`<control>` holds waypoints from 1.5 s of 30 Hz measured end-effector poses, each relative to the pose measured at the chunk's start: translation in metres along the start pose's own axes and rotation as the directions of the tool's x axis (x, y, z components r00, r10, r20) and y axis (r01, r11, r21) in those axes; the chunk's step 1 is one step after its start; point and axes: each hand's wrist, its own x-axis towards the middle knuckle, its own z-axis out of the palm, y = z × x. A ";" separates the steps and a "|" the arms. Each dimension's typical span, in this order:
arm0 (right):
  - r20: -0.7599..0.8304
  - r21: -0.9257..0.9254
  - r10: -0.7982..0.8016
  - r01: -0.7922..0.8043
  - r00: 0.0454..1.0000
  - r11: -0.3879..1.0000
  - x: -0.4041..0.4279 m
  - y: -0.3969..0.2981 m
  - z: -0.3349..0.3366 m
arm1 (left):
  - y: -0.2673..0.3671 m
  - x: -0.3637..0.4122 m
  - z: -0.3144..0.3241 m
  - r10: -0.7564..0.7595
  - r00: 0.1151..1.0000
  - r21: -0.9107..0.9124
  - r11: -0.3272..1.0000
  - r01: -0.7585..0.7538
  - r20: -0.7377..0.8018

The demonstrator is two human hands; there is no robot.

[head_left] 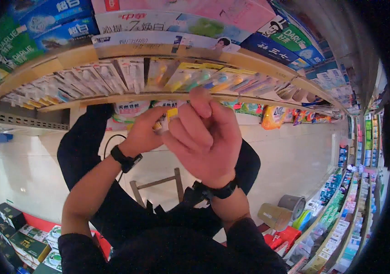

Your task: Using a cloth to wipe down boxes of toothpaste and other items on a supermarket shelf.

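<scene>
My left hand (146, 132) is curled round a small package with a yellow end (172, 114), mostly hidden by the fingers. Just right of it and closer to the camera is my right hand (203, 140), its fingers bent in towards the palm. Whether anything sits inside those fingers is hidden. Both hands are in front of a shelf where carded toothbrushes (195, 78) stand in a row, with yellow-topped packs in the middle. Paler toothbrush packs (95, 78) lean at the left of that row.
Toothpaste boxes (280, 37) fill the shelf above. Bagged goods (273, 116) line the bottom level. A metal-framed stool (157, 185) stands between my legs on the tiled floor (290, 150). Bins (275, 216) and stocked shelves (331, 226) lie to the right, boxes (29, 245) behind left.
</scene>
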 end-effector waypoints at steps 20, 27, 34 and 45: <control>0.050 -0.905 -0.402 -0.129 0.914 -0.405 -0.029 0.010 -0.068 | 0.017 -0.008 0.005 0.232 0.934 0.244 0.955 -0.166 -0.272; -0.183 -0.956 -0.410 -0.259 0.894 -0.139 -0.037 0.006 -0.080 | 0.019 -0.010 0.006 0.232 0.952 0.230 0.956 -0.184 -0.201; -0.120 -0.993 -0.378 -0.103 0.918 0.065 -0.037 0.003 -0.076 | 0.027 -0.008 0.009 0.243 0.937 0.134 0.967 -0.215 -0.250; -0.079 -0.995 -0.342 -0.051 0.936 0.090 -0.034 0.009 -0.081 | 0.015 -0.012 0.000 0.224 0.958 0.110 0.972 -0.207 -0.181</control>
